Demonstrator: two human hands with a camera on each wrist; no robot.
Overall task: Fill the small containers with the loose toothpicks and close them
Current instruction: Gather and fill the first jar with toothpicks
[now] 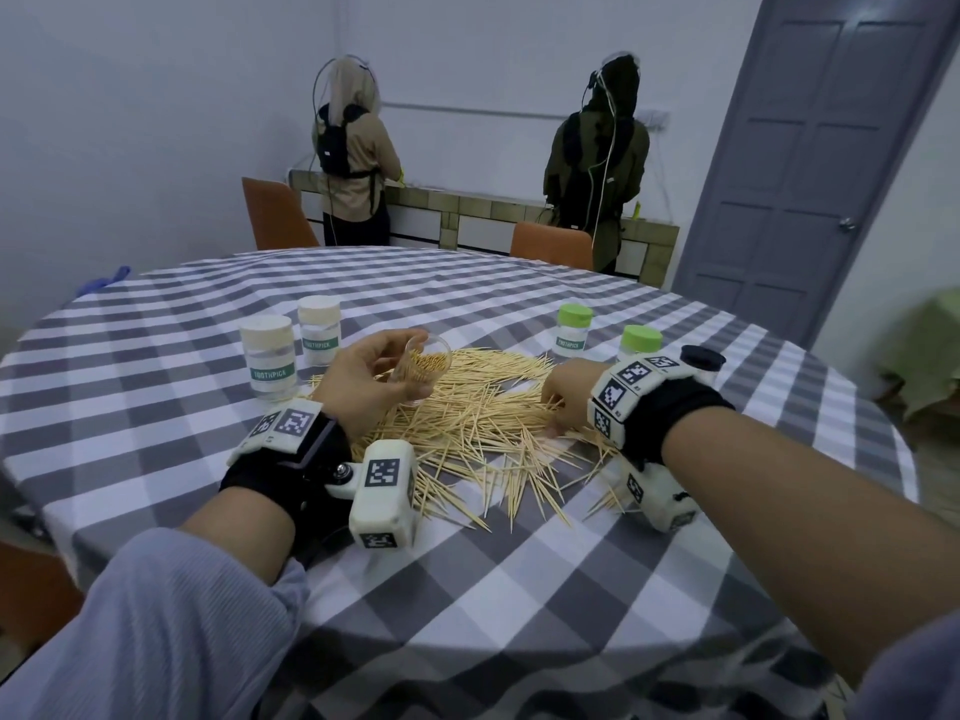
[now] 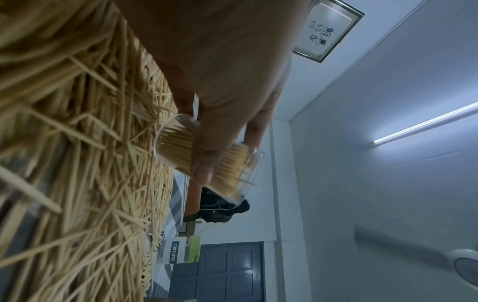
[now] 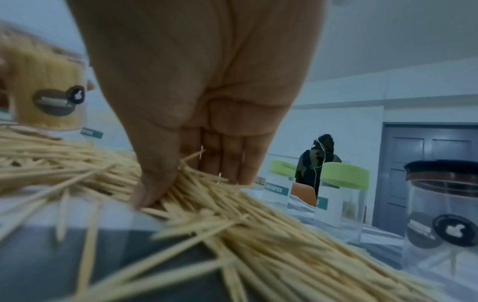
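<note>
Right now the left hand (image 1: 363, 379) is curling around a clear container (image 1: 421, 368), holding it tilted above the far left part of the loose toothpicks (image 1: 483, 428), its open mouth turning up and toward the right, its long axis leaning that way; it already looks mostly packed. Meanwhile the right hand (image 1: 569, 394) is reaching down into the pile's right side, thumb and fingers (image 3: 227, 163) closing on a small bunch that is fanning out beneath them. Judging from this, the bunch will need lifting leftward and turning end-on to the mouth, the right hand being nearer the pile. Capped containers are standing beyond on the checked tablecloth (image 1: 519, 589).
</note>
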